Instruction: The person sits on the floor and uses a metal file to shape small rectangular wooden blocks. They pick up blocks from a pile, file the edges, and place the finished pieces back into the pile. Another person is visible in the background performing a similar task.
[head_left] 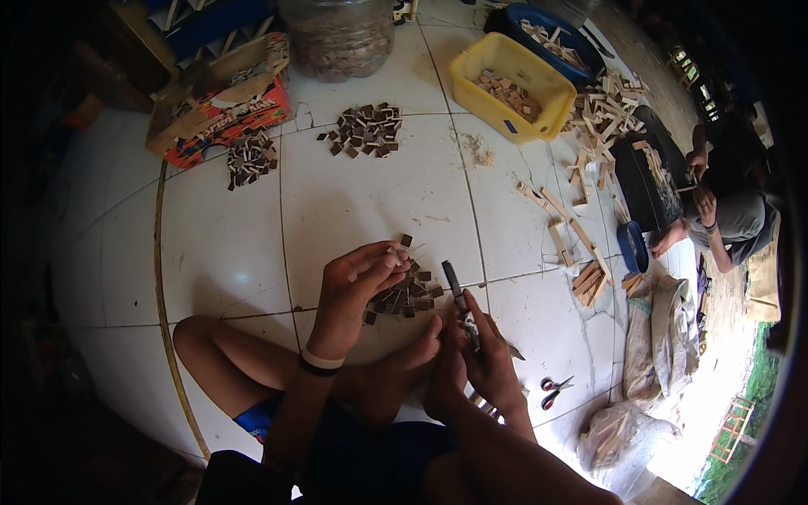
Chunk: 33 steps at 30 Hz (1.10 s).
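My left hand (pixel 358 290) pinches a small pale wooden piece (pixel 392 252) at its fingertips, just above a pile of small dark square chips (pixel 408 290) on the white tiled floor. My right hand (pixel 484 358) grips a knife (pixel 459 303) with a dark blade that points up and away, right of the pile. My bare foot (pixel 396 370) lies between the two hands. Two more heaps of dark chips (pixel 366 130) (pixel 250 157) lie farther off.
A yellow tub (pixel 547 93) and a blue tub (pixel 539 17) hold wooden bits at the back right. Loose wooden sticks (pixel 572 227), a clear jar (pixel 338 38), a cardboard box (pixel 223 105), red-handled scissors (pixel 554 390) and sacks (pixel 652 337) surround me. Another person (pixel 728 210) sits at the right.
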Each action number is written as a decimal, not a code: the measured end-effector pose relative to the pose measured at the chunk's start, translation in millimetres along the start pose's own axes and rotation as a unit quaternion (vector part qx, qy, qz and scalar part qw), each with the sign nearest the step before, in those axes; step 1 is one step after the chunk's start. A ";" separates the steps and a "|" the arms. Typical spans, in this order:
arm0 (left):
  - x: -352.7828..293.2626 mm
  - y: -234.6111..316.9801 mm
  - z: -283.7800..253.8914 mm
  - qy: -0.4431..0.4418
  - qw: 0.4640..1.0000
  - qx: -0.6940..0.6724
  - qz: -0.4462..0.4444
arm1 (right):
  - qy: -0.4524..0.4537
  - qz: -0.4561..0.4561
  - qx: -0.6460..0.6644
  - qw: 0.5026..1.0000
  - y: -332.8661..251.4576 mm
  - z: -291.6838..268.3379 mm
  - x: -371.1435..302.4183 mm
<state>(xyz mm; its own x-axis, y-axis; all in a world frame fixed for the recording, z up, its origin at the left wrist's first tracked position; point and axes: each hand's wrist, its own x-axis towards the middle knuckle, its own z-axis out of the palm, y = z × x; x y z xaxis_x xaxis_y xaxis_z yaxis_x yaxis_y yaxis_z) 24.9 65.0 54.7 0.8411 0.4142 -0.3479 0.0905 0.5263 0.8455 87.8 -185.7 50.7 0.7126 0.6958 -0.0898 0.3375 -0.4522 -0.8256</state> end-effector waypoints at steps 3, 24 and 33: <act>-4.5 3.0 3.7 -0.005 1.000 -0.001 -0.010 | -0.026 0.000 0.019 0.999 -1.0 4.3 -2.3; -15.7 -7.4 23.3 0.045 0.998 -0.031 -0.021 | 0.012 -0.010 0.034 0.999 -8.9 6.9 -11.5; -17.1 -8.0 20.0 -0.037 0.999 -0.026 0.003 | 0.025 -0.014 0.079 0.996 -12.0 7.7 -10.5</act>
<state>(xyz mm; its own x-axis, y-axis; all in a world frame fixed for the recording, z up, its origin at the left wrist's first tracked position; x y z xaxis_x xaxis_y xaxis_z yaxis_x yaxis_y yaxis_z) 20.5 38.9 62.1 0.8791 0.3619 -0.3101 0.0588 0.5634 0.8241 71.5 -183.3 57.2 0.7348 0.6771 -0.0407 0.2593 -0.3359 -0.9055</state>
